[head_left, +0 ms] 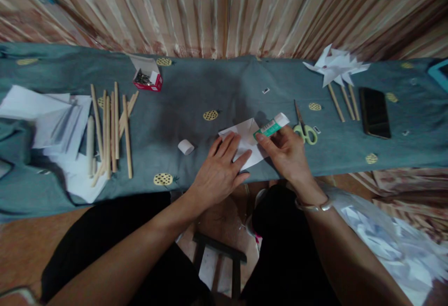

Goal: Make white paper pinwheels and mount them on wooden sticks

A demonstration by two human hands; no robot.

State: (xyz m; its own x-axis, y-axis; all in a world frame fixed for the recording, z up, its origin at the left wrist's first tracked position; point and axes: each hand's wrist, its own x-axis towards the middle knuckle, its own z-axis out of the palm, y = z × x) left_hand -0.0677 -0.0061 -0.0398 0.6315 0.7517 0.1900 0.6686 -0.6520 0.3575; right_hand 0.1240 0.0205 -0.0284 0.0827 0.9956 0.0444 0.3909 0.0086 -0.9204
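Note:
A white sheet of folded paper lies on the cloth in front of me. My left hand rests flat on its left part, fingers spread. In my right hand is a green and white glue stick, gripped between thumb and fingers and tilted. Its lower left end meets the paper or hovers just over it; I cannot tell which. A white cap sits on the cloth to the left of my left hand. Just right of the glue stick lie scissors with pale green handles.
Wooden sticks and white papers lie at the left. Behind them stands an open red box of small metal pieces. Paper pinwheels on sticks and a dark phone are at the right. Below right hangs a plastic bag.

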